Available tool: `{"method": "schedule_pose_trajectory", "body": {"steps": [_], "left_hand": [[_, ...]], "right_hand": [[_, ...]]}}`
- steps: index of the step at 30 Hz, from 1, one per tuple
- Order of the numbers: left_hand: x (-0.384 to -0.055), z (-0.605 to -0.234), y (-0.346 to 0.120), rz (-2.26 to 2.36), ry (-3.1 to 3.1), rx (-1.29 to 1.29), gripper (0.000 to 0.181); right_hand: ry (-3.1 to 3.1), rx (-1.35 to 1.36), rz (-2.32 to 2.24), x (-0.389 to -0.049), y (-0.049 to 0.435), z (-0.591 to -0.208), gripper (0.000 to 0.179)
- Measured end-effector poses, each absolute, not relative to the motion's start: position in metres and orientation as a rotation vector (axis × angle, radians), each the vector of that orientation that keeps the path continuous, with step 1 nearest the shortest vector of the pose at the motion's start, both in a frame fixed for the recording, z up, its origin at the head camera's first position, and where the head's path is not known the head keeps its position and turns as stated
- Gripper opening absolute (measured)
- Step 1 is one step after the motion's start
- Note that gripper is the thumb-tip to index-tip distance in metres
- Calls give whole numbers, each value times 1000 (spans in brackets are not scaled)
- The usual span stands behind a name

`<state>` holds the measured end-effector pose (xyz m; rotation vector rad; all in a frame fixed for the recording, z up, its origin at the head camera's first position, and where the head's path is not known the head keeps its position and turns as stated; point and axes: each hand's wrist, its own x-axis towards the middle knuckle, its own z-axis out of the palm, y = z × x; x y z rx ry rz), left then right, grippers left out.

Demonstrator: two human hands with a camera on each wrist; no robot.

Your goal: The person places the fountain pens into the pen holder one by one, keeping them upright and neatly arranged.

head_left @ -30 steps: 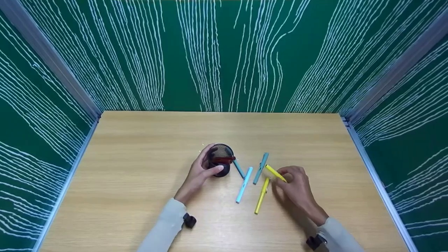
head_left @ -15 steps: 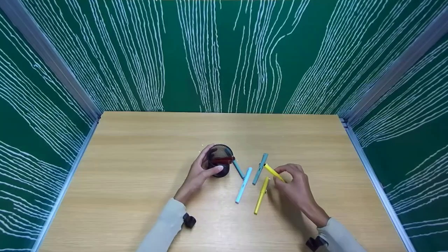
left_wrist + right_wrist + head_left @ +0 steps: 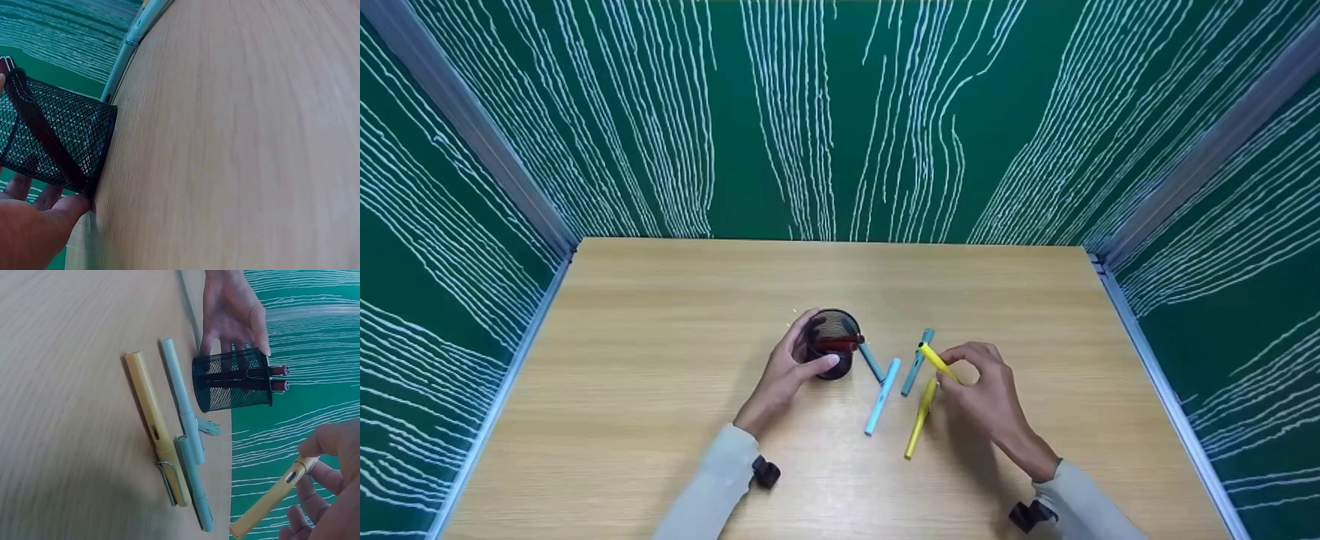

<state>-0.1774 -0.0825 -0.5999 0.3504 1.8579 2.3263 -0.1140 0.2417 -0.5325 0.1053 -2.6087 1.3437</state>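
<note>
My left hand (image 3: 784, 376) grips a black mesh pen cup (image 3: 233, 391) that stands upright on the table. Two dark red pens (image 3: 278, 385) lean inside it, ends poking over the rim. Between thumb and fingers, my right hand (image 3: 988, 394) pinches a yellow pen (image 3: 270, 499), held raised and slanted above the table. Beneath it lies a second yellow pen (image 3: 920, 421) with a clip. A light blue pen (image 3: 883, 396) and a teal pen (image 3: 916, 369) lie beside that one. Another teal pen (image 3: 872, 363) lies close to the cup's right side.
The wooden table (image 3: 675, 315) is bounded by green walls (image 3: 780, 120) with white wavy lines at the back and sides. Pale metal edging (image 3: 1170, 397) runs along the table's sides. Dark wrist cameras (image 3: 766, 473) sit on both sleeves.
My right hand has shifted slightly up and left, carrying the yellow pen, which now overlaps the teal pen in the head view. The left hand and cup stay put.
</note>
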Motion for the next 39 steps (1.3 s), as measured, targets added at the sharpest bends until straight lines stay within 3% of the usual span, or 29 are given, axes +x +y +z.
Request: {"method": "schedule_pose_trajectory", "body": {"steps": [39], "left_hand": [[-179, -603, -84, 2264, 1954, 368, 91]], "right_hand": [[-2492, 213, 1460, -141, 207, -504, 17]]}}
